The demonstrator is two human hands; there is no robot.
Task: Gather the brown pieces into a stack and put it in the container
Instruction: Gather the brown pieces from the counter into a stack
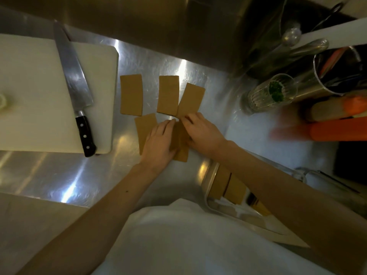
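Both hands rest flat on the shiny steel table [155,62]. The left hand [158,141] lies spread over one thin brown rectangular piece [144,126]; the right hand [202,132] presses fingertips on the overlapped pieces [181,147] between the two hands, neither clenched. Three loose brown pieces [131,95] lie at twelve o'clock from the hands, long axes running twelve to six, the rightmost tilted toward one o'clock and touching the right hand's fingers, so that hand looks nearer. The shallow metal tray container [210,203], already holding brown pieces, sits at five o'clock under the right forearm.
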